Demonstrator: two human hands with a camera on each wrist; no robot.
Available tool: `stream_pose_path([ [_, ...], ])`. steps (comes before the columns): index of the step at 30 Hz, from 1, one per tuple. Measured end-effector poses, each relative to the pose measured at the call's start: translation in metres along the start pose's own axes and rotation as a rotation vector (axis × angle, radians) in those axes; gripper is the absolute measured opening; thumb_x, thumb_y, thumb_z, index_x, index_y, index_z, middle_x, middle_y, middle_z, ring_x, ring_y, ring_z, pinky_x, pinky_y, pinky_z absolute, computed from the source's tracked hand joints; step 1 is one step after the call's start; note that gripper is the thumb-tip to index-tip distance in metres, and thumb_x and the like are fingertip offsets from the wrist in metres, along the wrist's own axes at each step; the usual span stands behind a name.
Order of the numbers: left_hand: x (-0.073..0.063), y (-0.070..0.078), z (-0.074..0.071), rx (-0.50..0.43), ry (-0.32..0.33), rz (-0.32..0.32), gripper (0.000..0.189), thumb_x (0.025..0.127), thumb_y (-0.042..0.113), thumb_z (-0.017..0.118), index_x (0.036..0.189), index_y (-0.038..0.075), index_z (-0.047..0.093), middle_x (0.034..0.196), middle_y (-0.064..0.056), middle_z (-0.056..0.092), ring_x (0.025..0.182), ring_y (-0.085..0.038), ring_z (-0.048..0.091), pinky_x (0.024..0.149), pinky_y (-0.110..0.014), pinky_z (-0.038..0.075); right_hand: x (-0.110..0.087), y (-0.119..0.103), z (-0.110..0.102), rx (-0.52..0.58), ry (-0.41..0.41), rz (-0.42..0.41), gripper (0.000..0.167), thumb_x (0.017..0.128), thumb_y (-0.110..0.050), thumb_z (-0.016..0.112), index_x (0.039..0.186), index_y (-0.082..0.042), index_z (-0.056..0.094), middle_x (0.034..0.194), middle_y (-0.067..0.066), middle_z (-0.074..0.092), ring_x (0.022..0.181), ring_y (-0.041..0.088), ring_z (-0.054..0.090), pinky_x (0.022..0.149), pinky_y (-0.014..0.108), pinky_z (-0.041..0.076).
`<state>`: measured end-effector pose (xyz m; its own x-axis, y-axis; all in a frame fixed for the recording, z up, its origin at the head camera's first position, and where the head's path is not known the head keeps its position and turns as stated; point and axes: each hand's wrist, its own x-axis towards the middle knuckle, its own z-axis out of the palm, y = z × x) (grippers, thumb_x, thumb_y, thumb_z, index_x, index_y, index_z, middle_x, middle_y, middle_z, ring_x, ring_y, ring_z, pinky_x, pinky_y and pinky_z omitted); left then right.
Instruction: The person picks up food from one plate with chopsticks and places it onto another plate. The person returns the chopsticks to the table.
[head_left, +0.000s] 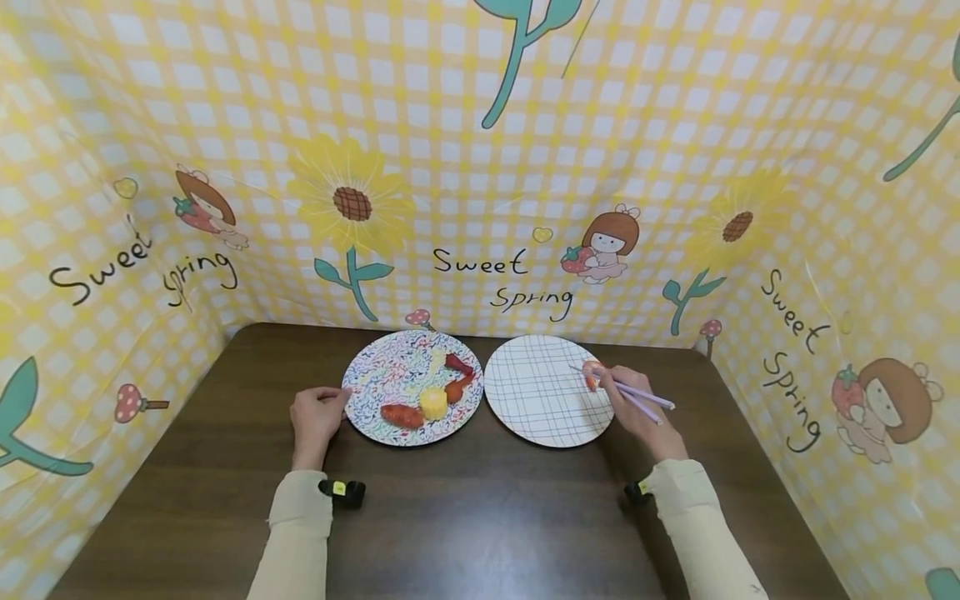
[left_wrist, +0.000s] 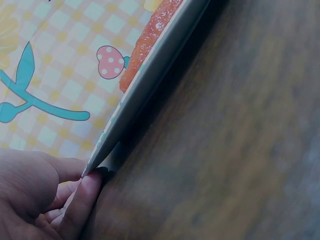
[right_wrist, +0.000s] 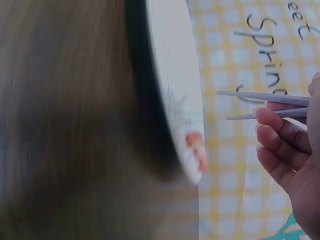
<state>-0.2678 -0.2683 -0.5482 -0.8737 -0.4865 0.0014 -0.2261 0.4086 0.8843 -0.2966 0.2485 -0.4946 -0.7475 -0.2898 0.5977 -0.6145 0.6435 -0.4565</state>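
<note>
My left hand (head_left: 317, 417) pinches the left rim of the multicoloured speckled plate (head_left: 375, 375), thumb and fingers at its edge in the left wrist view. On that plate lie an orange, rough-surfaced sausage-like piece (head_left: 401, 416), a yellow corn piece (head_left: 432, 403), an orange-brown drumstick-shaped piece (head_left: 455, 389) and a dark red one (head_left: 458, 363). Lilac chopsticks (right_wrist: 265, 96) are held in my right hand (head_left: 633, 408) over the right side of the white grid-lined plate (head_left: 532, 392). A small orange-and-white piece (right_wrist: 197, 150) lies near that plate's rim; the chopstick tips stand apart and clear of it.
Both plates stand side by side on a dark brown wooden table (head_left: 465, 508), their rims close together. A yellow checked cloth (head_left: 465, 192) with printed flowers and lettering rises behind the table and along both sides. A black band (head_left: 348, 493) is on the left wrist.
</note>
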Motion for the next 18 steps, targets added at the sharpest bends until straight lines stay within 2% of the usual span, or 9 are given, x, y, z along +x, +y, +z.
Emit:
stream_pose_path([
  [3, -0.001, 0.0, -0.001, 0.002, 0.0, 0.001, 0.035, 0.095, 0.027, 0.072, 0.107, -0.006, 0.075, 0.088, -0.017, 0.077, 0.058, -0.004, 0.065, 0.054, -0.021, 0.049, -0.006, 0.009, -0.005, -0.054, -0.017, 0.012, 0.027, 0.1, -0.002, 0.06, 0.073, -0.003, 0.065, 0.066, 0.004, 0.058, 0.062, 0.014, 0.049, 0.055, 0.027, 0.044],
  [11, -0.001, -0.001, -0.003, 0.008, 0.006, 0.004, 0.035, 0.095, 0.027, 0.072, 0.107, -0.006, 0.075, 0.088, -0.017, 0.077, 0.058, -0.005, 0.066, 0.054, -0.021, 0.049, -0.011, 0.02, -0.011, 0.008, 0.073, 0.009, 0.026, 0.098, -0.001, 0.061, 0.073, -0.003, 0.065, 0.062, 0.002, 0.056, 0.058, 0.009, 0.047, 0.052, 0.024, 0.039],
  [18, -0.001, -0.001, -0.001, 0.008, 0.0, 0.006, 0.035, 0.095, 0.027, 0.072, 0.107, -0.005, 0.076, 0.089, -0.017, 0.077, 0.059, -0.005, 0.066, 0.054, -0.021, 0.049, -0.01, 0.025, -0.013, 0.001, 0.06, 0.068, 0.026, 0.1, -0.004, 0.06, 0.075, -0.002, 0.068, 0.065, 0.007, 0.062, 0.06, 0.011, 0.05, 0.054, 0.021, 0.042],
])
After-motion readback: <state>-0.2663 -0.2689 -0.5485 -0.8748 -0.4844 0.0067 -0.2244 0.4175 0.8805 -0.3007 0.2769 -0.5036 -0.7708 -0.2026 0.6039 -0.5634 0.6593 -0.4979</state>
